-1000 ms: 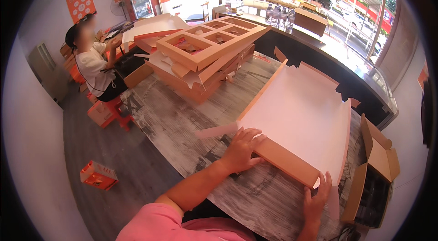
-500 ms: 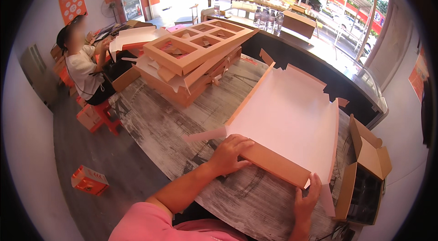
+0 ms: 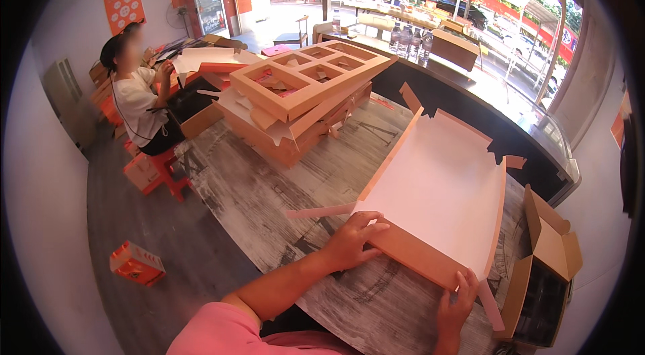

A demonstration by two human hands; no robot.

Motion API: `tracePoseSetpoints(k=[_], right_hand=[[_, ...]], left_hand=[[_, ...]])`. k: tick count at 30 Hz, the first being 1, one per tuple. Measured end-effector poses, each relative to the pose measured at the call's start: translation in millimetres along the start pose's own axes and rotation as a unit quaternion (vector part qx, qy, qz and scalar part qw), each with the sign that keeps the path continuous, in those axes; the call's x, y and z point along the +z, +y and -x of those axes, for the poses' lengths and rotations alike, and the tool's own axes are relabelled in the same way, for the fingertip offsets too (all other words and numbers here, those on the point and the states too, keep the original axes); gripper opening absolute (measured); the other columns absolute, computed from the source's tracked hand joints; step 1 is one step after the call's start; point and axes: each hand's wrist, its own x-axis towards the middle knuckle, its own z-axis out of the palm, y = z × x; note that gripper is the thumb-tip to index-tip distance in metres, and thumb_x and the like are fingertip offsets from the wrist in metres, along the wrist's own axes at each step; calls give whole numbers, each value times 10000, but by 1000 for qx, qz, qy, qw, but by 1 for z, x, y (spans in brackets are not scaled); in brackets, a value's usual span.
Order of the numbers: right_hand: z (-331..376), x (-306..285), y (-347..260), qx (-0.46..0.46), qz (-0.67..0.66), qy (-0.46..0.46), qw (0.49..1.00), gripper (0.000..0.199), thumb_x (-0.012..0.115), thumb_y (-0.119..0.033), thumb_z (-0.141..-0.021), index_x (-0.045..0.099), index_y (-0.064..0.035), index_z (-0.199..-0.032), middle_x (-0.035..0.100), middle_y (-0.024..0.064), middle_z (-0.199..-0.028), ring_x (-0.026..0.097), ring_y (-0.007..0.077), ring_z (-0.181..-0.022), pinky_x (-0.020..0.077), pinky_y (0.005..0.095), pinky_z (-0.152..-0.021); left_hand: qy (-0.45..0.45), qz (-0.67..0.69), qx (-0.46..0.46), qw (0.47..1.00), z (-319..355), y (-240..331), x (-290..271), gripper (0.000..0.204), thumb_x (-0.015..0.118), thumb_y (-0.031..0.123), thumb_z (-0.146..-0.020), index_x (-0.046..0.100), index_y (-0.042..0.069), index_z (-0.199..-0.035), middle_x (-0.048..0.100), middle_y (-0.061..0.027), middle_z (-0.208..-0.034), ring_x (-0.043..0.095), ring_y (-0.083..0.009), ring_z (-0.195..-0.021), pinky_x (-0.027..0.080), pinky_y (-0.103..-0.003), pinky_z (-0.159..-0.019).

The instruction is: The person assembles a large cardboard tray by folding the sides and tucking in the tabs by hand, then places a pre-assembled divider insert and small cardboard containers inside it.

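A partly folded cardboard tray [image 3: 440,177] with a white inside and brown outside lies on the table before me, its near wall turned up. My left hand [image 3: 354,242] grips the near-left corner, fingers over the wall's top edge and thumb on its outer face. At the near-right corner, my right hand [image 3: 458,301] holds the wall between fingers and thumb. A narrow flap [image 3: 319,211] sticks out past the left corner, and another flap [image 3: 492,306] hangs beside my right hand. Loose end flaps stand up along the far side.
Brown boxes with a windowed divider frame [image 3: 312,79] on top are stacked on the wood-patterned table [image 3: 269,210]. An opened carton [image 3: 547,288] stands at the right. A person [image 3: 140,96] sits at the far left, handling cardboard. Bottles [image 3: 410,45] stand on the back counter.
The whole view has shifted, so everything sits a little farther right and lower. Both hands stay at the tray's near corners, and the near wall remains upright.
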Motion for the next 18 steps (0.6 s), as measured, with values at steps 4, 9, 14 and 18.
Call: tracePoseSetpoints(k=[4,9,14,18], right_hand=[[-1,1,-3,-8,8,2,1000,540,630,126,-819,631,14,-1347,496,246,-1529,525,434,-1399,450,507,-1163],[0,-1,-6,18,-9,0,1000,560,596,139,-819,622,7,-1363,491,245,-1535,516,430,-1409,439,502,-1171],[2,0,-3,25,-21,-1,999,566,585,145,-822,621,1,-1368,480,240,-1548,501,422,-1429,427,496,-1183],[2,0,1,17,-36,1,999,553,591,153,-830,623,3,-1361,465,238,-1561,479,417,-1457,412,499,-1197]], left_hand=[[-7,-5,-17,1000,2,2,0,670,916,188,-774,651,122,-1386,548,-152,-1476,532,-354,-1385,424,-488,-1199],[-3,-58,-13,998,0,9,-3,680,903,202,-798,623,125,-1413,545,-141,-1489,518,-354,-1407,359,-551,-1255],[12,-4,-16,1000,1,5,3,677,904,182,-799,621,117,-1411,527,-157,-1508,500,-370,-1422,406,-508,-1217],[12,20,-8,1000,1,3,5,675,907,152,-793,625,115,-1405,505,-166,-1517,503,-379,-1415,456,-468,-1169]])
